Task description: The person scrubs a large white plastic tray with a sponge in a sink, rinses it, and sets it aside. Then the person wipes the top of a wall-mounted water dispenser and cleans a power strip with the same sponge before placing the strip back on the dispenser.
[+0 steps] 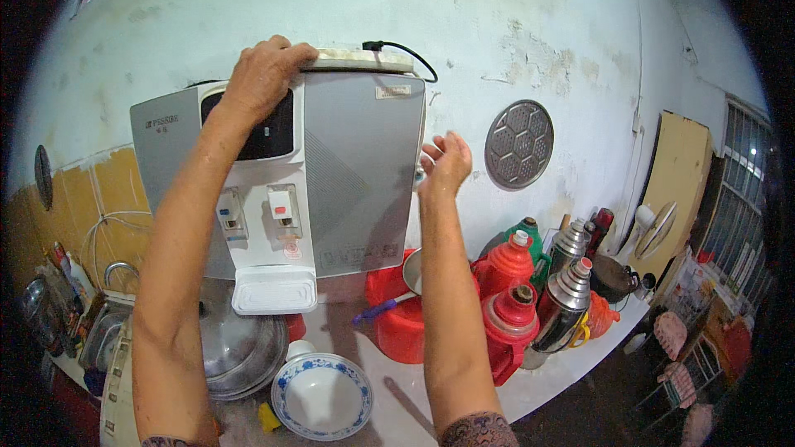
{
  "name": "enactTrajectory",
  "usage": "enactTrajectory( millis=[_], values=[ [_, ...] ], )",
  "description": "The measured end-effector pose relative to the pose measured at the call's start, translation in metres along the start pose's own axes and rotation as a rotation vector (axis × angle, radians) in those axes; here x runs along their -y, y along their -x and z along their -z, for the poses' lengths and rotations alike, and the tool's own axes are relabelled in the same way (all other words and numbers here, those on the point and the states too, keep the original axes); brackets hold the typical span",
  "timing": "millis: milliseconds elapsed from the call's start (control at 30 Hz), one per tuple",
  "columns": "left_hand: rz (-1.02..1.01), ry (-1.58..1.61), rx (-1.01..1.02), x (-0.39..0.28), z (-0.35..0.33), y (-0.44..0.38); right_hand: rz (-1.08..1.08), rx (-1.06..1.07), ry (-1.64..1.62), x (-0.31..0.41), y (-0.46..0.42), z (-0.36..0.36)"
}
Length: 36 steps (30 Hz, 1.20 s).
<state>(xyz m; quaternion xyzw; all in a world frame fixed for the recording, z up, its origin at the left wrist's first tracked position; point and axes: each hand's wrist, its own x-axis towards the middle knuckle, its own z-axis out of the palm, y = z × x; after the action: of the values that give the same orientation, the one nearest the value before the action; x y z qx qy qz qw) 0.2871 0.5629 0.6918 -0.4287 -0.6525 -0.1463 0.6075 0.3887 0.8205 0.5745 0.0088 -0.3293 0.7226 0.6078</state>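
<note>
My left hand [264, 77] reaches up to the top of a grey and white wall-mounted water dispenser [360, 167]. Its thumb lies over the left end of a white power strip [360, 60] along the top, the other fingers curling behind, partly hidden. A black plug [372, 46] sits in that strip, its cable looping down to the right. Beside the dispenser's right edge, my right hand [448, 161] is raised, fingers half bent and apart, holding nothing I can see. Close to those fingers is a small whitish fitting [420, 175] on the dispenser's side, mostly hidden.
Below are a lidded metal pot [245, 341], a blue-patterned white bowl [322, 396] and a red basin [394, 332] with a purple-handled utensil [382, 309]. Several thermos flasks [509, 323] crowd the counter's right. A metal sink [105, 329] lies left; a perforated round plate [518, 144] hangs on the wall.
</note>
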Motion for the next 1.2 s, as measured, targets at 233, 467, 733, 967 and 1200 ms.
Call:
enactTrajectory(
  millis=[233, 467, 733, 967, 1200],
  values=[
    [0.129, -0.219, 0.225, -0.004, -0.007, -0.005, 0.012, 0.059, 0.535, -0.032, -0.044, 0.072],
    [0.119, -0.369, 0.223, -0.001, -0.021, -0.006, 0.282, 0.346, 0.851, -0.062, -0.066, 0.068],
    [0.062, -0.4, 0.189, 0.009, -0.03, -0.003, 0.026, 0.518, 0.668, -0.053, -0.055, 0.058],
    [0.054, -0.371, 0.194, 0.009, -0.036, -0.006, 0.289, 0.45, 0.933, -0.049, -0.062, 0.069],
    [0.004, -0.354, 0.123, 0.019, -0.038, -0.001, 0.504, 0.302, 1.179, -0.049, -0.052, 0.069]
  ],
)
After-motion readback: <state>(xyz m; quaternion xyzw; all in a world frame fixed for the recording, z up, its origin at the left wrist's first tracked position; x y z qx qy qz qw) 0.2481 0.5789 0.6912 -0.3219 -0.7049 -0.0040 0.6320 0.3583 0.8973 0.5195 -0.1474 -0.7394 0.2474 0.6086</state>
